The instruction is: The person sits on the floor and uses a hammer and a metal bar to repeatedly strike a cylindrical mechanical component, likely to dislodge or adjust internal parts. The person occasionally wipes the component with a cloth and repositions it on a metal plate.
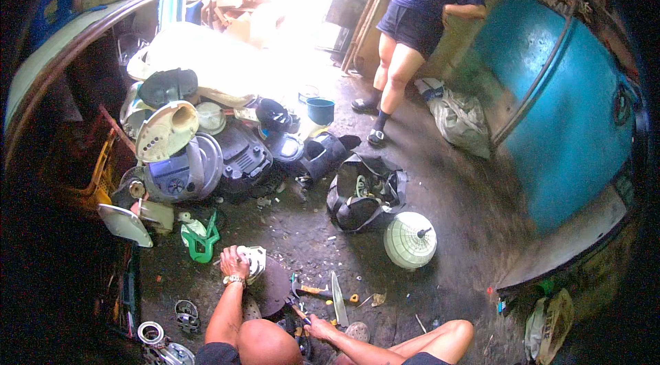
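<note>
My left hand (pixel 235 263), with a bracelet at its wrist, grips a white plastic part (pixel 255 263) at the edge of a dark, round-topped block (pixel 269 289). In my right hand (pixel 320 328) is a hammer (pixel 298 311), its handle slanting up and left toward the block. The hammer's head is small and partly lost against the dark surface. A second hammer (pixel 316 291) with an orange and black handle lies on the floor just beyond. Beside it rests a broad knife blade (pixel 339 300). Past my left hand, a green plastic piece (pixel 202 242) lies on the floor.
Plastic appliance casings (pixel 182 166) are heaped at the left. Ahead stand a black bag (pixel 364 193) of parts and a white ribbed drum (pixel 410 240). Metal parts (pixel 165 344) lie lower left. A person (pixel 419 14) stands beyond, near a white sack (pixel 457 117) and a blue panel (pixel 550 104).
</note>
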A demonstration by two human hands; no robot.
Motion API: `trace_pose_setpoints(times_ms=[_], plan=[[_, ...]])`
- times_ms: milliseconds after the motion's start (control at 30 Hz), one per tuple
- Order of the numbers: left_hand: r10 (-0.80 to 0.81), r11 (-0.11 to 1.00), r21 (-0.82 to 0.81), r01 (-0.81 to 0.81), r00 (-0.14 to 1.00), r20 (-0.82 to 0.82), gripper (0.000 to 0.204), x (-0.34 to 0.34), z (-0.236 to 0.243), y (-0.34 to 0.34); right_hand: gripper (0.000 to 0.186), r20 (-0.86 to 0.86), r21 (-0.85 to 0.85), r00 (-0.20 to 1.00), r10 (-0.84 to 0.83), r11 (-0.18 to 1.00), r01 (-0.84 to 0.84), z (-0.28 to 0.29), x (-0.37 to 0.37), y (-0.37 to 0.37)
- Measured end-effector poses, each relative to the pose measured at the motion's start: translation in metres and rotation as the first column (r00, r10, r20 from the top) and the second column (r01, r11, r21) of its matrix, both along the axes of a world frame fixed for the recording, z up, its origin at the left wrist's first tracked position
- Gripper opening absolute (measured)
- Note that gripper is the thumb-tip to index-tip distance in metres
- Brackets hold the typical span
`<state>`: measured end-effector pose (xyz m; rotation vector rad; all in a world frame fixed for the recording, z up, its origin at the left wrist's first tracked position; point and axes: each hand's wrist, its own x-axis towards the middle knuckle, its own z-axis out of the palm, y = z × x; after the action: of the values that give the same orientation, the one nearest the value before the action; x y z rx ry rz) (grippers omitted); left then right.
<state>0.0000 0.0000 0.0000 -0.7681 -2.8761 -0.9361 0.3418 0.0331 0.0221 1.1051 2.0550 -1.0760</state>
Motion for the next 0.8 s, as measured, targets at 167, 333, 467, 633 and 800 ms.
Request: trace_pose_setpoints(times_ms=[167,333,467,633,800], plan=[[-0.031,1.000,0.001,0.031,0.997,0.070,0.026,0.002,0.005,0.003,0.056,-0.011,-0.005,1.000,-0.021,1.000,0.021,0.003,0.002,0.000],[-0.017,1.000,0.007,0.017,0.998,0.057,0.026,0.002,0.005,0.003,0.053,-0.023,0.025,1.000,-0.007,1.000,0.008,-0.006,0.004,-0.001],[-0.022,1.000,0.001,0.022,0.999,0.028,0.027,-0.002,-0.003,0.002,0.051,-0.008,0.010,1.000,-0.018,1.000,0.018,-0.015,0.003,-0.001],[-0.026,1.000,0.000,0.026,0.998,0.049,0.027,0.001,0.001,0.007,0.050,-0.046,0.035,0.998,-0.036,0.999,0.038,-0.017,0.009,-0.002],[-0.013,1.000,-0.008,0.013,0.999,0.046,0.027,-0.007,-0.002,-0.001,0.048,-0.104,0.068,0.995,0.007,0.998,0.000,-0.027,0.005,-0.006]])
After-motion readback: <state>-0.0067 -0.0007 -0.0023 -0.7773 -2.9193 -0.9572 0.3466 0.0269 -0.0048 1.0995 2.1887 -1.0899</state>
